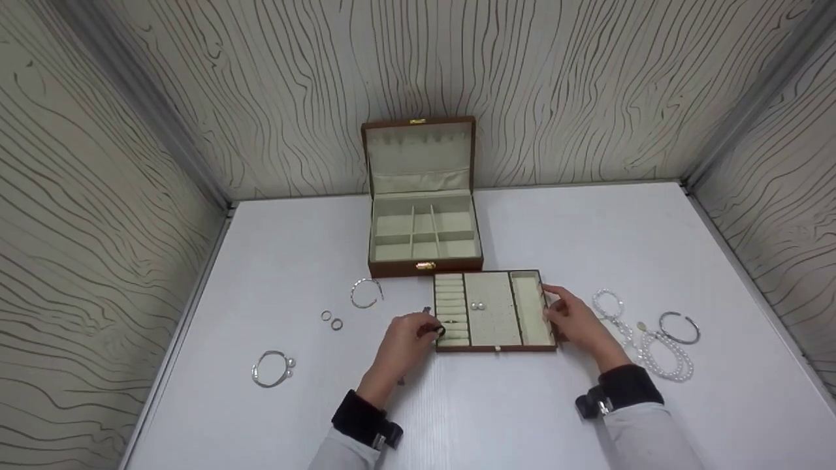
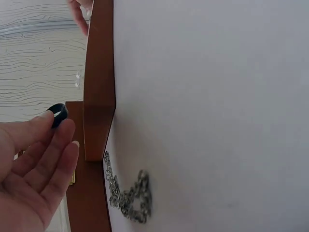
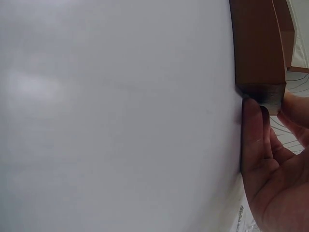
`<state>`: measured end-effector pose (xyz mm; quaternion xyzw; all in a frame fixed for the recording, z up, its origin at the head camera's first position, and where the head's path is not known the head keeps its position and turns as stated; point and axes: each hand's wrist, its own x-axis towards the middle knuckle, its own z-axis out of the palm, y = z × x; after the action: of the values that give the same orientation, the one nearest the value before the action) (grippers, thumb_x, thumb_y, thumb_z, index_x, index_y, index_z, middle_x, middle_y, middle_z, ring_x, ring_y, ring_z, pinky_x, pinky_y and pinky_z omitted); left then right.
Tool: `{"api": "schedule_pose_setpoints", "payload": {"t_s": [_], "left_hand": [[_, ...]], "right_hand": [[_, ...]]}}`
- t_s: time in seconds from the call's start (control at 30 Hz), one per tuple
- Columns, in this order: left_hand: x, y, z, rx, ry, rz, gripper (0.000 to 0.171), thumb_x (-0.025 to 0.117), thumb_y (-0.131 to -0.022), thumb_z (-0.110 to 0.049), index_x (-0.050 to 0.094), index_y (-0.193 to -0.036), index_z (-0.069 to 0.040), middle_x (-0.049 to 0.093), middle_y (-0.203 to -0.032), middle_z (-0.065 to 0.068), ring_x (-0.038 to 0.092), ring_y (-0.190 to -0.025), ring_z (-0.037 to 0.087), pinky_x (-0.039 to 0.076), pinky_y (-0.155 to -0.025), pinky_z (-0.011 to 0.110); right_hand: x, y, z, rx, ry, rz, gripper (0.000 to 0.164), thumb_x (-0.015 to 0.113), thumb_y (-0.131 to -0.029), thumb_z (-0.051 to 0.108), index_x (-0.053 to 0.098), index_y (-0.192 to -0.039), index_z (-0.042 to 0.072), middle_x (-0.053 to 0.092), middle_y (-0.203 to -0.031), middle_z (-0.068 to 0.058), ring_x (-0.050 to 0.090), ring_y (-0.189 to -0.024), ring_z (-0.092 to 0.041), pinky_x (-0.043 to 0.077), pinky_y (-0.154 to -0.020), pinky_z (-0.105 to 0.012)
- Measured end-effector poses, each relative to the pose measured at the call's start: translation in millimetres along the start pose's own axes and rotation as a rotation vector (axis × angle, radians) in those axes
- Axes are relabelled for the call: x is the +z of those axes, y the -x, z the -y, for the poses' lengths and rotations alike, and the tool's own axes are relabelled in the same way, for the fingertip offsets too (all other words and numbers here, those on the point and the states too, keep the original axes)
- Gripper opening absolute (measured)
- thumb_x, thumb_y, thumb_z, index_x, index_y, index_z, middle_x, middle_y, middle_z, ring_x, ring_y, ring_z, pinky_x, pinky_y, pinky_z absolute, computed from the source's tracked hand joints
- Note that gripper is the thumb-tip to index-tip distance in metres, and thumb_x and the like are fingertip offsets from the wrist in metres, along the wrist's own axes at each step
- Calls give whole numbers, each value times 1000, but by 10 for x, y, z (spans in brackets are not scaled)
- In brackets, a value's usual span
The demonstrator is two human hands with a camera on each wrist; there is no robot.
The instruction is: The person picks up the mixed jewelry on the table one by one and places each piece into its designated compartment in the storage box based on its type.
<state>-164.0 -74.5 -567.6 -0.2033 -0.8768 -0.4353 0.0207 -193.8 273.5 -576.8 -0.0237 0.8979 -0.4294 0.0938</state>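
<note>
Between thumb and index finger, my left hand (image 1: 403, 346) pinches a black ring (image 2: 59, 115) beside the ring rolls at the left of a brown jewelry tray (image 1: 532, 303). One thin ring (image 1: 450, 321) sits among those rolls. Two pearl earrings (image 1: 478, 305) are on the tray's middle panel. My right hand (image 1: 581, 323) grips the tray's right edge, thumb and fingers at its corner in the right wrist view. A silver chain (image 2: 130, 200) lies on the table near the tray, mostly hidden under my left hand in the head view.
Behind the tray stands an open jewelry box (image 1: 426, 225) with several compartments. To the left lie two rings (image 1: 336, 324), an open bracelet (image 1: 356, 303) and a bracelet with pearls (image 1: 271, 385). Pearl strands (image 1: 679, 369) and a dark open bangle (image 1: 695, 336) lie right. Patterned walls enclose the table.
</note>
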Motion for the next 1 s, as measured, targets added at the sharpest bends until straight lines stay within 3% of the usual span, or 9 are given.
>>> {"api": "schedule_pose_setpoints", "payload": {"t_s": [0.2,0.5,1.0], "left_hand": [[92,-24,-52,12,-102,14,11,76,-84,-5,77,-94,-11,72,-91,-4,65,-85,9,52,-78,27],[157,-22,-51,50,-181,11,14,75,-84,-6,78,-95,-14,73,-91,-6,66,-87,9,51,-82,27],[173,-100,-104,218,-343,68,16,74,-82,-1,79,-84,-16,68,-81,-6,65,-77,9,51,-72,21]], "right_hand": [[0,0,-10,3,-1,3,50,57,-98,8,40,-145,0,59,-99,-14,55,-86,-25,49,-67,-34],[8,-6,-4,-5,3,8,49,56,-99,7,40,-144,-1,58,-97,-13,53,-82,-21,46,-67,-33],[3,-18,-30,-11,0,3,50,56,-98,6,40,-145,1,58,-99,-13,53,-83,-22,47,-67,-33]]}}
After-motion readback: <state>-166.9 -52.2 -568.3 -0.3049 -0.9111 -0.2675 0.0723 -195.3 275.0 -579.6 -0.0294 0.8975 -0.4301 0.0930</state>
